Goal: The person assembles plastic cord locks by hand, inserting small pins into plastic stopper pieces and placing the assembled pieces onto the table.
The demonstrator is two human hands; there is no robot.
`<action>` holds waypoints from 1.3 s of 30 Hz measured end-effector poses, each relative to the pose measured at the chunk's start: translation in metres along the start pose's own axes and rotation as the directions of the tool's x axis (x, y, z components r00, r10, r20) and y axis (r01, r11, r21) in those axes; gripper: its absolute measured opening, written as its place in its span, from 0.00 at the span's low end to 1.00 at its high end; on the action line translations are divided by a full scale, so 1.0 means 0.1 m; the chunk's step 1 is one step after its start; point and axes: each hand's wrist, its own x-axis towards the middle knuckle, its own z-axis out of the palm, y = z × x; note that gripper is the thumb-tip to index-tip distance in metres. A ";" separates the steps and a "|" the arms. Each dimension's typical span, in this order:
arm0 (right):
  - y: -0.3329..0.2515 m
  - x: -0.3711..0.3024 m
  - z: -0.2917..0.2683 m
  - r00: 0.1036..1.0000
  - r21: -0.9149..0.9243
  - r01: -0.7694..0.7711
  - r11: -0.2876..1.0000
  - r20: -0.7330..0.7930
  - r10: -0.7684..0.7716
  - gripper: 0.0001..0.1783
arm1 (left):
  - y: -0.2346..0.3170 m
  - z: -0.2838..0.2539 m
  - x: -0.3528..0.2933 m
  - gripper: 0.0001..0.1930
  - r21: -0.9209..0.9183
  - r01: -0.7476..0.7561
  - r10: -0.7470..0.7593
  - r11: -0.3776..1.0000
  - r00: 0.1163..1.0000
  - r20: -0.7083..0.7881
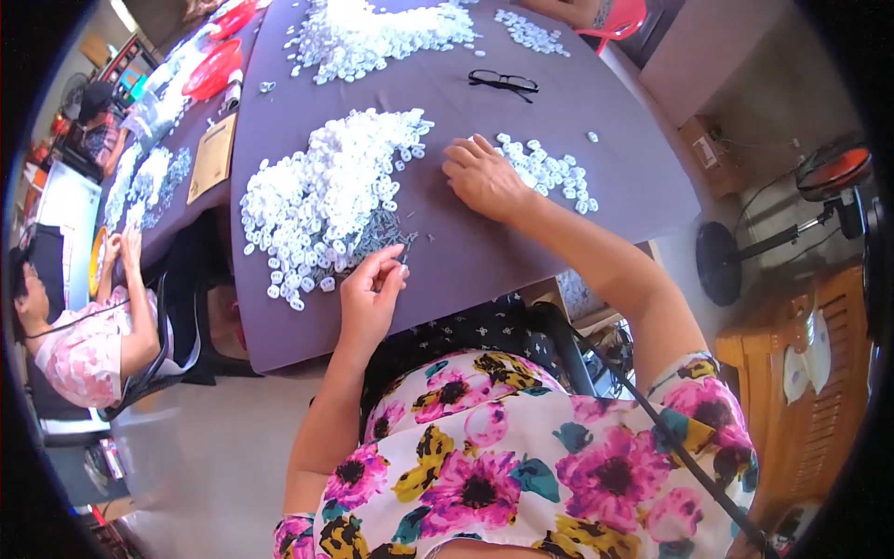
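Note:
My left hand (pixel 371 284) is raised at the table's near edge, thumb and fingertips pinched on a small white plastic piece (pixel 403 268). Just beyond it is a heap of small grey screw-like pieces (pixel 380 233). These lie against a large pile of white oval plastic pieces (pixel 326 182) with openings in them. My right hand (pixel 486 179) rests palm down on the table, its fingers side by side and slightly bent, with the tips partly hidden. It touches the left edge of a smaller group of white pieces (pixel 549 172).
Black-framed glasses (pixel 503 82) lie beyond my right hand. Another white heap (pixel 372 37) covers the far side of the table (pixel 447 252). A notebook (pixel 212 158) and red bowls (pixel 212 70) are on the left. A co-worker (pixel 93 335) sits there; a fan (pixel 829 177) stands right.

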 end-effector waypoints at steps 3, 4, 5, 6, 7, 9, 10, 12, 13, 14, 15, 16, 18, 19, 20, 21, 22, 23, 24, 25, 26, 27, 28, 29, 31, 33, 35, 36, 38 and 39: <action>0.33 -0.05 0.08 0.999 0.016 0.016 1.000 -0.043 -0.015 0.08 | 0.02 0.02 0.00 0.15 0.006 -0.013 0.013 1.000 1.000 0.009; 0.42 -0.08 0.08 0.997 0.003 -0.069 0.998 0.024 0.069 0.08 | 0.02 0.01 0.00 0.15 -0.001 -0.003 0.003 1.000 1.000 0.023; 0.49 -0.10 0.04 0.985 -0.013 -0.149 0.989 0.091 0.149 0.08 | 0.01 0.01 0.00 0.14 -0.007 0.009 -0.009 1.000 0.999 0.035; 0.55 -0.12 -0.01 0.971 -0.061 -0.197 0.978 0.123 0.204 0.07 | 0.02 0.00 0.01 0.14 -0.010 0.004 -0.004 1.000 0.999 0.039; 0.62 -0.17 -0.06 0.971 -0.066 -0.201 0.977 0.121 0.208 0.07 | 0.03 0.00 0.02 0.14 -0.009 0.003 -0.002 1.000 0.999 0.044; 0.70 -0.22 -0.18 0.948 -0.074 -0.290 0.954 0.117 0.297 0.06 | 0.05 0.00 0.02 0.14 -0.010 0.001 -0.001 1.000 0.999 0.047; 0.72 -0.25 -0.23 0.937 -0.088 -0.301 0.950 0.159 0.312 0.07 | 0.05 0.00 0.02 0.14 -0.001 0.001 -0.001 1.000 0.999 0.048; 0.61 -0.30 -0.31 0.957 -0.084 -0.227 0.970 0.167 0.239 0.08 | 0.07 0.01 0.03 0.14 0.006 0.004 -0.005 1.000 0.999 0.051; 0.53 -0.35 -0.34 0.971 -0.078 -0.153 0.985 0.173 0.164 0.09 | 0.07 0.02 0.04 0.14 -0.003 -0.001 0.002 1.000 0.999 0.050; 0.37 -0.45 -0.30 0.982 0.017 -0.158 0.987 0.110 0.155 0.10 | 0.09 0.03 0.03 0.14 -0.010 -0.006 0.007 1.000 0.999 0.046; 0.16 -0.48 -0.40 0.998 0.052 -0.036 0.998 0.046 0.034 0.11 | 0.08 0.02 0.02 0.14 -0.011 -0.004 0.004 1.000 0.999 0.041; -0.04 -0.49 -0.52 0.997 0.077 0.080 0.994 -0.025 -0.079 0.11 | 0.09 0.02 0.01 0.14 -0.001 -0.015 0.016 1.000 0.999 0.035; -0.13 -0.48 -0.52 0.991 0.147 0.129 0.981 0.008 -0.132 0.12 | 0.10 0.02 -0.01 0.14 0.012 -0.010 0.010 1.000 1.000 0.016; -0.09 -0.47 -0.53 0.993 0.166 0.114 0.979 0.002 -0.116 0.11 | 0.11 0.02 -0.01 0.14 0.014 0.005 -0.005 1.000 1.000 0.006; -0.06 -0.48 -0.58 0.995 0.177 0.100 0.979 -0.005 -0.101 0.11 | 0.13 0.02 -0.03 0.14 0.021 -0.008 0.008 1.000 1.000 0.004; 0.01 -0.47 -0.65 0.999 0.174 0.049 0.984 -0.002 -0.049 0.11 | 0.16 0.01 -0.04 0.14 0.034 -0.025 0.024 0.999 1.000 0.005; 0.14 -0.51 -0.64 1.000 0.158 0.030 0.987 0.002 -0.031 0.11 | 0.18 0.01 -0.07 0.14 0.041 -0.023 0.023 0.999 1.000 0.010; 0.29 -0.55 -0.62 1.000 0.136 0.012 0.991 0.003 -0.012 0.11 | 0.20 0.01 -0.08 0.15 0.046 -0.028 0.027 0.999 1.000 0.016; 0.41 -0.56 -0.66 1.000 0.115 0.010 0.993 -0.014 -0.008 0.10 | 0.21 0.01 -0.08 0.15 0.048 -0.021 0.020 0.999 1.000 0.015; 0.51 -0.58 -0.68 1.000 0.096 -0.027 0.995 0.007 0.026 0.10 | 0.24 0.00 -0.09 0.15 0.056 -0.022 0.021 0.998 1.000 0.014; 0.59 -0.62 -0.74 0.998 0.076 -0.065 0.995 0.029 0.063 0.09 | 0.31 0.00 -0.11 0.14 0.063 -0.021 0.020 0.998 1.000 0.016; 0.67 -0.63 -0.75 0.996 0.070 -0.079 0.994 0.035 0.077 0.09 | 0.34 -0.01 -0.11 0.14 0.081 -0.041 0.039 0.996 0.999 0.022; 0.73 -0.65 -0.76 0.997 0.080 -0.063 0.995 0.041 0.060 0.09 | 0.37 -0.01 -0.12 0.14 0.081 -0.031 0.031 0.996 1.000 0.004; 0.73 -0.64 -0.79 0.996 0.061 -0.084 0.995 0.032 0.082 0.09 | 0.40 -0.01 -0.12 0.14 0.081 -0.033 0.032 0.996 0.999 0.014; 0.69 -0.57 -0.81 0.990 0.091 -0.137 0.986 0.037 0.134 0.10 | 0.40 -0.03 -0.13 0.14 0.059 -0.021 0.019 0.998 0.999 0.032; 0.50 -0.33 -0.89 0.992 0.116 -0.121 0.986 0.039 0.117 0.12 | 0.48 -0.04 -0.12 0.14 0.083 -0.010 0.007 0.996 0.999 0.032; 0.36 -0.13 -0.92 0.994 0.146 -0.109 0.983 0.027 0.107 0.14 | 0.54 -0.05 -0.11 0.14 0.108 -0.019 0.013 0.994 0.998 0.058; 0.37 -0.07 -0.85 0.996 0.110 -0.093 0.990 0.021 0.091 0.13 | 0.54 -0.05 -0.10 0.14 0.100 -0.018 0.012 0.995 0.998 0.065; 0.46 -0.04 -0.71 0.995 0.014 -0.100 0.995 0.028 0.099 0.12 | 0.55 -0.06 -0.10 0.14 0.086 -0.030 0.024 0.996 0.997 0.075; 0.51 -0.05 -0.71 0.977 0.027 -0.203 0.979 0.075 0.201 0.11 | 0.58 -0.07 -0.11 0.14 0.090 -0.020 0.015 0.996 0.998 0.059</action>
